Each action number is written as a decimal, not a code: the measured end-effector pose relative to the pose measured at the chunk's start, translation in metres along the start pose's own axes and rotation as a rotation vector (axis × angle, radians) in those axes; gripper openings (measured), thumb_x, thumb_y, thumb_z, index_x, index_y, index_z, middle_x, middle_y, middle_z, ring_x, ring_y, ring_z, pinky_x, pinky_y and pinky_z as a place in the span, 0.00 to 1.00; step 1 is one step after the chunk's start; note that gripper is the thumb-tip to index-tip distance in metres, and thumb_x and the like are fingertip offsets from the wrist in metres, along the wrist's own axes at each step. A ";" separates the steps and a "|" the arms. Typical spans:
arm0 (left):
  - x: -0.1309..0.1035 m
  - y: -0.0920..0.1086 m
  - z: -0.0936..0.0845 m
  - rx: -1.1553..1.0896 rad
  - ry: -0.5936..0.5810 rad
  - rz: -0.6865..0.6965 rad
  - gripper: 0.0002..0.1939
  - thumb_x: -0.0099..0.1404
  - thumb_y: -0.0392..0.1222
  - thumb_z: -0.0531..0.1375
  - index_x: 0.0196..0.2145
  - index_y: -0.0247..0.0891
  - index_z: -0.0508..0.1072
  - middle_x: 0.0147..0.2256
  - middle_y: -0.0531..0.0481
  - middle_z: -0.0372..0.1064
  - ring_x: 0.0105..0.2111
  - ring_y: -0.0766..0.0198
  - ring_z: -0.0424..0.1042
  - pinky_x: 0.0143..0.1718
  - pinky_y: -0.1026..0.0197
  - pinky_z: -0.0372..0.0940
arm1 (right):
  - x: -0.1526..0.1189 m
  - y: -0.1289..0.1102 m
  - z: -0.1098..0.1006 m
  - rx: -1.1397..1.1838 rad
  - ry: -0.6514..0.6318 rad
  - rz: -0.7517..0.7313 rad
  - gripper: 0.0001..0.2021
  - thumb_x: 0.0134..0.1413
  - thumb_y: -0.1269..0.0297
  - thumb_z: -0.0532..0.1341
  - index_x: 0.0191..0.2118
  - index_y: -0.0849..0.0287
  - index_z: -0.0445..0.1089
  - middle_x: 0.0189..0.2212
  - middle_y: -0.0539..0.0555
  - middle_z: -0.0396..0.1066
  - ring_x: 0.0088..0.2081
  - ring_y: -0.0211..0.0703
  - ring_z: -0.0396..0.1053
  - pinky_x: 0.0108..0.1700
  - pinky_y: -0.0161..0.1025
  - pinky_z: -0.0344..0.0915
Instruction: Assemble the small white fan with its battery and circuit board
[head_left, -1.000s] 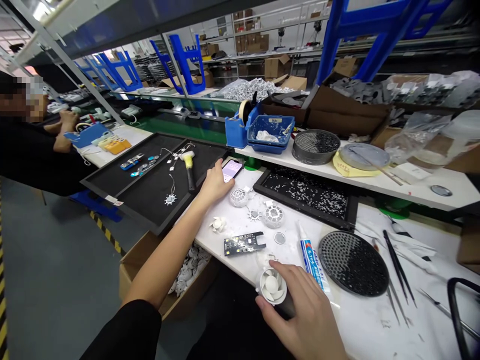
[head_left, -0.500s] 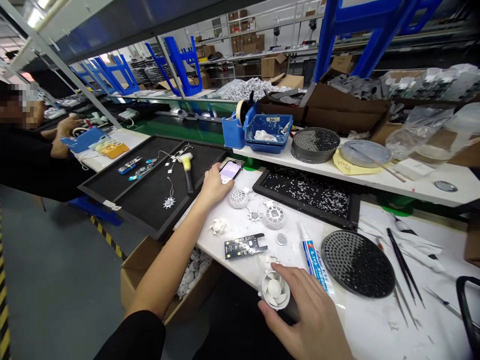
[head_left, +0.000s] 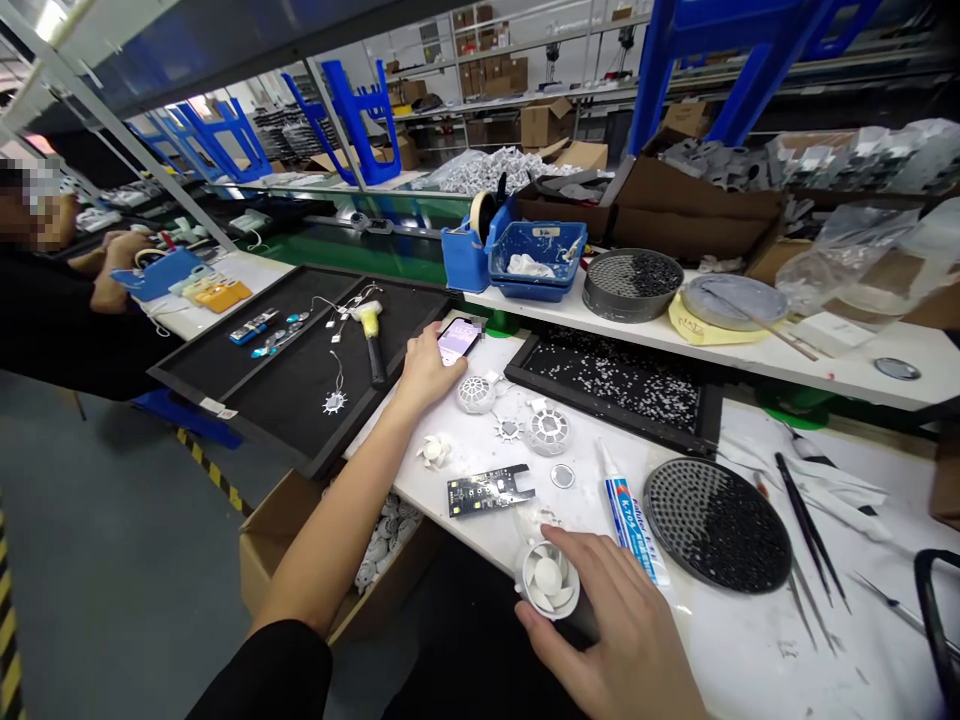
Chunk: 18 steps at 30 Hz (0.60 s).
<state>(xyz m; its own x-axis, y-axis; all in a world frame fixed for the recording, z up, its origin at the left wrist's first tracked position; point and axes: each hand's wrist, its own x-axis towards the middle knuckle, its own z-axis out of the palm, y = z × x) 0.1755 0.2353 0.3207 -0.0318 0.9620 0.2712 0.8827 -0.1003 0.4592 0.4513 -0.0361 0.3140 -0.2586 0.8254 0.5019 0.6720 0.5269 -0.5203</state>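
Note:
My left hand is closed around the near left side of a phone with a lit screen. My right hand curls its fingers round a small white fan housing at the table's front edge. Between the hands are a black circuit board, a loose white fan wheel, two white round grilles, a spiky ring and a small silver disc. A blue and white glue tube lies right of the fan housing.
Right of the glue is a round tray of black parts, with tweezers beyond. A black tray of white bits sits under the shelf. Left, a black board bears a hammer. A person sits far left.
The view has shifted very slightly. The person's hands at the far left have moved a little. Both of my hands keep their holds.

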 end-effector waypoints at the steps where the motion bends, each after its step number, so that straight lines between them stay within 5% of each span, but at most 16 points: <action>1: -0.001 0.001 -0.001 0.009 0.005 -0.002 0.40 0.60 0.45 0.65 0.68 0.38 0.60 0.63 0.35 0.69 0.65 0.35 0.65 0.67 0.35 0.64 | 0.000 0.000 0.000 0.001 -0.002 0.002 0.21 0.68 0.57 0.64 0.61 0.60 0.66 0.48 0.61 0.79 0.46 0.56 0.78 0.45 0.51 0.77; 18: 0.015 0.031 -0.001 0.195 -0.034 -0.022 0.37 0.61 0.49 0.65 0.66 0.38 0.65 0.58 0.32 0.72 0.62 0.28 0.65 0.63 0.27 0.63 | 0.000 -0.005 -0.005 0.050 -0.081 0.120 0.23 0.68 0.56 0.66 0.63 0.56 0.66 0.51 0.59 0.77 0.51 0.56 0.77 0.52 0.54 0.75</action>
<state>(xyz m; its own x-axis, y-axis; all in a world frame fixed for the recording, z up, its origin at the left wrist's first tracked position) 0.2013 0.2459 0.3399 -0.0392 0.9718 0.2325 0.9561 -0.0312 0.2915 0.4514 -0.0398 0.3198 -0.2353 0.8957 0.3774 0.6665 0.4313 -0.6081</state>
